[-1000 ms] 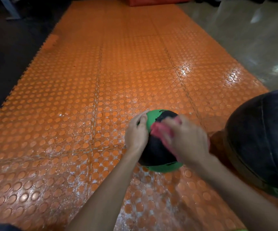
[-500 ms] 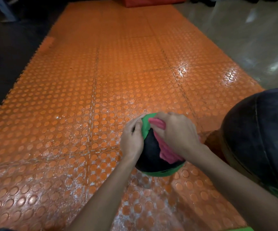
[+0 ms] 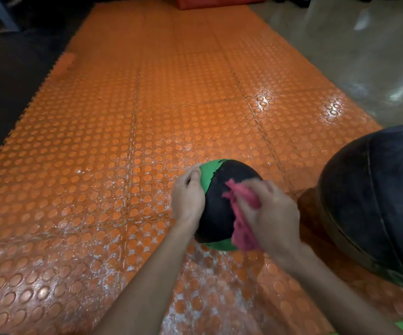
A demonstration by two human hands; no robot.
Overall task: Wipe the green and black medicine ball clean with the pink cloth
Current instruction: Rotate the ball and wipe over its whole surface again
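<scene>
A green and black ball (image 3: 222, 201) sits on an orange studded mat (image 3: 123, 146). The left hand (image 3: 187, 198) cups the ball's left side, fingers curled over the green band. The right hand (image 3: 271, 217), blurred, grips a pink cloth (image 3: 240, 223) against the ball's near right face. A larger dark ball (image 3: 376, 201) sits just right of them.
</scene>
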